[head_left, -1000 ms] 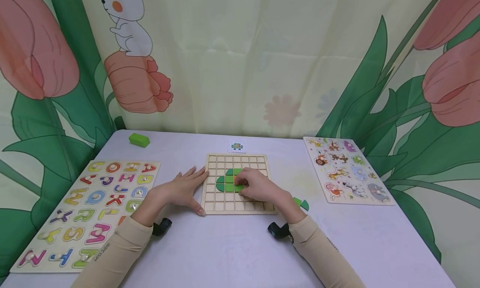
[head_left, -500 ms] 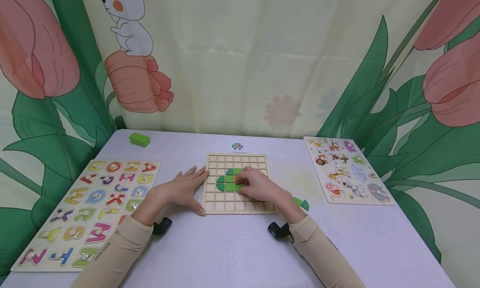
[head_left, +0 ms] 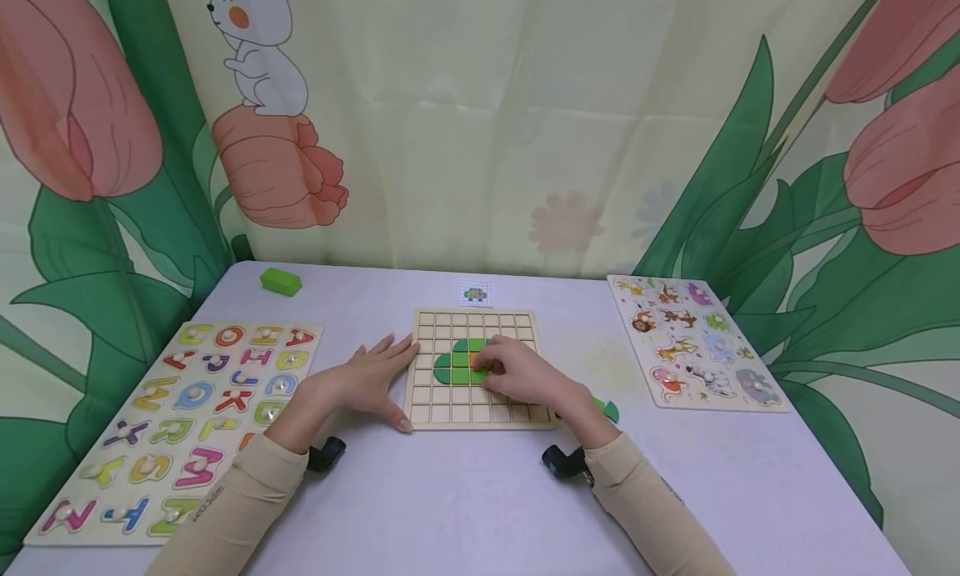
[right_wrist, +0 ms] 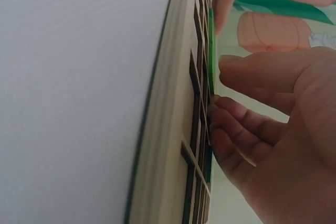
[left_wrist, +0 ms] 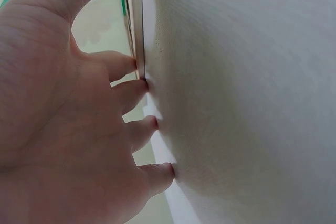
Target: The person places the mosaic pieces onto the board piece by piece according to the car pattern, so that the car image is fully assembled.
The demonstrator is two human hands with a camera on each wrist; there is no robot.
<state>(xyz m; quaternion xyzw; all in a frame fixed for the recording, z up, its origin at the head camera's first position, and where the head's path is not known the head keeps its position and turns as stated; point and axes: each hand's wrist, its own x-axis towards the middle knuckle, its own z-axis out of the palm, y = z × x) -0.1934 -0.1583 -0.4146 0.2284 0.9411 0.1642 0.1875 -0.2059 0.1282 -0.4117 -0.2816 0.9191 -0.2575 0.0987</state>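
A wooden grid board lies mid-table, with light and dark green pieces fitted together in its cells. Over the right part of this shape my right hand has its fingers bent down, touching the board near an orange piece. In the right wrist view the thumb stands apart from the other fingertips, which rest on the board; the index tip is hidden. My left hand lies spread beside the board, fingers and thumb touching its left edge. Its fingertips also meet the tablecloth in the left wrist view.
Behind the board lies a small pattern card. A letter puzzle lies left, partly under the left forearm; an animal puzzle is at right. Loose green pieces lie by the right wrist. A green block sits far left.
My right fingers have shifted slightly to the right, and more of the orange piece shows. The right forearm covers more of the loose green pieces. My left hand keeps its place.
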